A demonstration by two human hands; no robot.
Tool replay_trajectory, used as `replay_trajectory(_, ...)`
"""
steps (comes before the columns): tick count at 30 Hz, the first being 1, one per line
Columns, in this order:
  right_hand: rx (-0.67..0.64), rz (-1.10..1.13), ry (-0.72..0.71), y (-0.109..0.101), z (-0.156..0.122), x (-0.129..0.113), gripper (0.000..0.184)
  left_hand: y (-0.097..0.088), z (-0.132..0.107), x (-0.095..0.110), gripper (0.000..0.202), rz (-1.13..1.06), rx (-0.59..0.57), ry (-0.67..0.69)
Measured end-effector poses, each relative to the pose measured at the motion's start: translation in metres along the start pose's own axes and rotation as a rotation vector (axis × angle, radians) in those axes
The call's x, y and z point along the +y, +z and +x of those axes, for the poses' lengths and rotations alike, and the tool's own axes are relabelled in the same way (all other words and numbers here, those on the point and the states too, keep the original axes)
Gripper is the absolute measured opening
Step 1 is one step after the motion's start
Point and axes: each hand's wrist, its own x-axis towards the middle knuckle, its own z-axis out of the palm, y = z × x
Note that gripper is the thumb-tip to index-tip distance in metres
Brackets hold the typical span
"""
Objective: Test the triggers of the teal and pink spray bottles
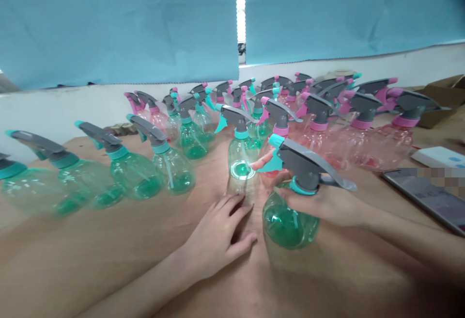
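Note:
My right hand (329, 201) is wrapped round the neck of a green spray bottle (288, 223) with a grey trigger head and teal nozzle (308, 165), held upright near the table's middle. My left hand (218, 235) lies flat on the brown table (109, 250), fingers spread, just left of that bottle and holding nothing. Directly behind my hands stands another green spray bottle (241, 153).
Several green bottles (145, 170) line the left side, several pink ones (348, 136) crowd the back right. A phone or tablet (425, 197) and a white box (441, 155) lie at the right. A cardboard box (445, 97) sits far right. Blue sheets cover the wall.

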Motion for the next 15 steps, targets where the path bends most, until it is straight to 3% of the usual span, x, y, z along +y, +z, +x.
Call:
replay_trajectory(3,-0.094,0.117,0.020,-0.0005,-0.0003,-0.0017,0.019,-0.0008,0.0000,0.0004,0.050,0.007,-0.007,0.003)
replay_trajectory(6,-0.095,0.227,0.012,0.0000,-0.0004,-0.0055,0.022,-0.0013,-0.0003,0.0008,0.050,0.015,-0.020,-0.002)
replay_trajectory(15,-0.089,0.189,-0.007,0.0003,0.0003,-0.0047,0.019,-0.0006,-0.0002,0.0005,0.050,0.008,-0.005,0.004)
